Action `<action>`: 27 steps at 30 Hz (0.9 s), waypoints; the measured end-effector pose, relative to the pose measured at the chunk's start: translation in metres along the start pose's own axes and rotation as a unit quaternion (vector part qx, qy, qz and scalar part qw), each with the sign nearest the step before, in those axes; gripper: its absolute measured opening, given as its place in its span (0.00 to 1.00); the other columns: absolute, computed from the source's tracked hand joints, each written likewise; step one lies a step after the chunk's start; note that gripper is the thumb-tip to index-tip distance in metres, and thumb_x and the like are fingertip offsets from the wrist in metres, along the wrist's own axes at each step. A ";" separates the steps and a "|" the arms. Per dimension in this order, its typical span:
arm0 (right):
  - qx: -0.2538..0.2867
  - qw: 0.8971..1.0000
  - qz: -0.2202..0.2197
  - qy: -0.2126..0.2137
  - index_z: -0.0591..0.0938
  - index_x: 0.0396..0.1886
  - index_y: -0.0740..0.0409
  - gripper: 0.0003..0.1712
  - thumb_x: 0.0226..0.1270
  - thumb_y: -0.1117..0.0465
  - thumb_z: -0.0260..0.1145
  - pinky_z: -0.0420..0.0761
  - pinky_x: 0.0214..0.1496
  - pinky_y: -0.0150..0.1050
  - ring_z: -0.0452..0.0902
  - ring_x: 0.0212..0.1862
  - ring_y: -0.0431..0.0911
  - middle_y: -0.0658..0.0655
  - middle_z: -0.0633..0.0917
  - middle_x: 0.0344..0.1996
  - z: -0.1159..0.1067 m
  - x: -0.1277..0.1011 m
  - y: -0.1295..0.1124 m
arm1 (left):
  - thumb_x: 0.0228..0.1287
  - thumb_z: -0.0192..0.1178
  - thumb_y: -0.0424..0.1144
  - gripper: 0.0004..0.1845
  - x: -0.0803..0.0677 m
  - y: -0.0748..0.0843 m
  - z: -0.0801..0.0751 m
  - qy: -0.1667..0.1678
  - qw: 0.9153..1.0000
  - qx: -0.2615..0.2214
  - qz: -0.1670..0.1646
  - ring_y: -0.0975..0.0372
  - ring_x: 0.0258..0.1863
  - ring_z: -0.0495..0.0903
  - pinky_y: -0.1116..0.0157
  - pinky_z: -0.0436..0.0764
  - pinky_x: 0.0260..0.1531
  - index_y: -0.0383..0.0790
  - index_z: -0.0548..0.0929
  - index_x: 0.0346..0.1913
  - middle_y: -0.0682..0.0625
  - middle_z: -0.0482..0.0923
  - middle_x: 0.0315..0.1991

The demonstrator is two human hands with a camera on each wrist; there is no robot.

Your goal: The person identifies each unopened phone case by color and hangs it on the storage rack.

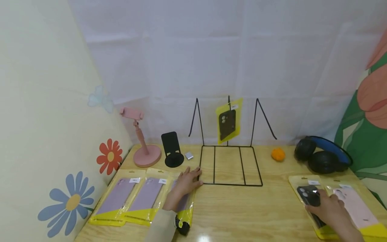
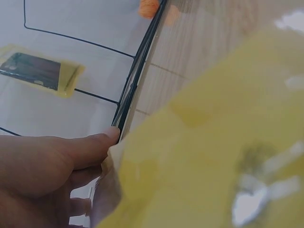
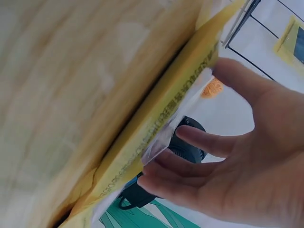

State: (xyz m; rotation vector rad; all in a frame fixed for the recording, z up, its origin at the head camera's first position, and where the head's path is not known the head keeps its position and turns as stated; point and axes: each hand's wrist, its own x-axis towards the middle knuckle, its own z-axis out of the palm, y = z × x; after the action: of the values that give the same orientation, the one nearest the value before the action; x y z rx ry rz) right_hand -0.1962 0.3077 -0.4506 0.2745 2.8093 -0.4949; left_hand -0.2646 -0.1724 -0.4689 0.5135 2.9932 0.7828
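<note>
The right hand (image 1: 329, 205) is laid with relaxed fingers on the black case packet (image 1: 308, 196) at the tabletop's (image 1: 235, 208) right edge, the left hand (image 1: 185, 181) rests flat on a purple case packet (image 1: 184, 201) beside the wire rack (image 1: 231, 164), and the packet is best pinched at its edge before lifting.

Wood-grain table (image 1: 242, 208). Wire rack (image 1: 231, 164) black, holding a yellow pack (image 1: 229, 121) with black case. Purple cases (image 1: 133, 198) in yellow-edged packs. Pink stand (image 1: 143, 148), black stand (image 1: 172, 149), orange ball (image 1: 277, 154), black-and-blue headphones (image 1: 323, 154)
</note>
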 end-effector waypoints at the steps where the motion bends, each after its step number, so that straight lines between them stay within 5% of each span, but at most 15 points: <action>1: 0.003 1.000 0.000 0.003 0.60 0.61 0.82 0.63 0.48 0.32 0.71 0.70 0.47 0.67 0.64 0.47 0.78 0.88 0.64 0.44 0.000 0.000 -0.001 | 0.66 0.61 0.44 0.28 0.000 0.000 0.000 -0.001 1.000 0.001 -0.001 0.34 0.69 0.53 0.33 0.53 0.62 0.34 0.73 0.65 0.41 0.64 0.69; 8: 0.013 1.000 -0.012 0.006 0.57 0.61 0.84 0.65 0.46 0.33 0.73 0.73 0.45 0.63 0.69 0.43 0.73 0.88 0.66 0.43 0.000 0.000 -0.001 | 0.66 0.61 0.45 0.29 0.000 0.001 0.001 -0.004 1.000 0.001 -0.004 0.34 0.69 0.53 0.33 0.52 0.62 0.34 0.72 0.66 0.41 0.64 0.69; 15: 0.007 0.999 -0.032 -0.002 0.55 0.68 0.72 0.72 0.39 0.24 0.69 0.71 0.39 0.67 0.60 0.47 0.80 0.88 0.65 0.44 -0.001 0.000 0.003 | 0.66 0.60 0.45 0.28 -0.001 0.001 0.002 -0.003 1.000 0.000 -0.006 0.35 0.69 0.52 0.34 0.52 0.62 0.35 0.72 0.66 0.41 0.64 0.70; 19: 0.013 0.997 -0.066 0.024 0.52 0.71 0.68 0.70 0.41 0.27 0.72 0.72 0.38 0.63 0.64 0.42 0.73 0.86 0.64 0.42 0.001 0.000 0.002 | 0.65 0.61 0.44 0.28 -0.002 0.001 0.002 -0.001 1.000 0.008 -0.007 0.34 0.69 0.53 0.34 0.53 0.62 0.35 0.73 0.65 0.41 0.65 0.69; 24: 0.031 0.982 -0.161 0.095 0.63 0.66 0.72 0.50 0.51 0.50 0.76 0.75 0.39 0.60 0.74 0.41 0.69 0.84 0.74 0.42 -0.003 -0.004 0.003 | 0.66 0.61 0.45 0.28 -0.002 0.001 0.002 -0.001 1.000 0.007 -0.004 0.35 0.69 0.53 0.34 0.53 0.62 0.35 0.73 0.66 0.42 0.64 0.69; 27: 0.066 0.975 -0.191 0.097 0.72 0.61 0.71 0.36 0.55 0.60 0.73 0.78 0.39 0.57 0.76 0.44 0.69 0.81 0.76 0.48 -0.008 -0.008 -0.001 | 0.66 0.61 0.45 0.28 -0.001 0.002 0.000 0.001 1.000 0.007 -0.001 0.35 0.69 0.53 0.34 0.53 0.62 0.35 0.73 0.65 0.42 0.64 0.69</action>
State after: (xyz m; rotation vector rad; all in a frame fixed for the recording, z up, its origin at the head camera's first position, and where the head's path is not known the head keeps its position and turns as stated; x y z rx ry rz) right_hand -0.1904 0.3090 -0.4405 -0.2111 3.0347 -0.7788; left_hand -0.2628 -0.1710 -0.4682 0.5111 3.0021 0.7626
